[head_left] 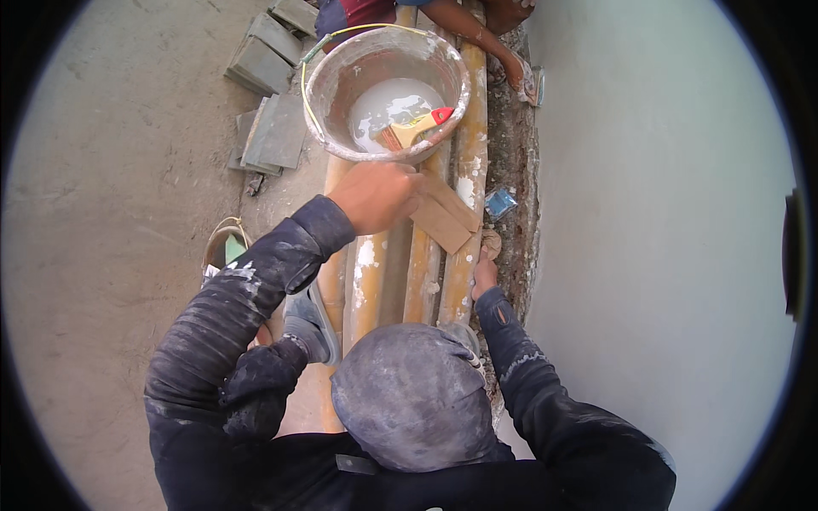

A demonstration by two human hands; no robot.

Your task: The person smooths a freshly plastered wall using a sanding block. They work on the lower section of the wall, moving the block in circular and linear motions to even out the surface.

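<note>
My left hand [377,198] is closed just below the rim of a mortar-stained bucket [313,128]. Whether it holds anything cannot be made out. Beside its fingers, flat tan sheets [447,220] like cardboard or sandpaper lie across yellow, white-spattered pipes [368,277]. Inside the bucket is a whitish liquid [388,95], and a red-tipped paintbrush [413,128] leans against the inner wall. Low by the wall, my right hand [484,274] is closed on a small tan piece [491,244], partly hidden by the fingers.
A pale wall [648,238] rises on the right above a rough dirt strip. A blue packet [500,203] lies there. Another person's hand [515,72] presses a whitish cloth to the wall's foot. Grey slabs [277,132] and a small bucket [215,247] stand left.
</note>
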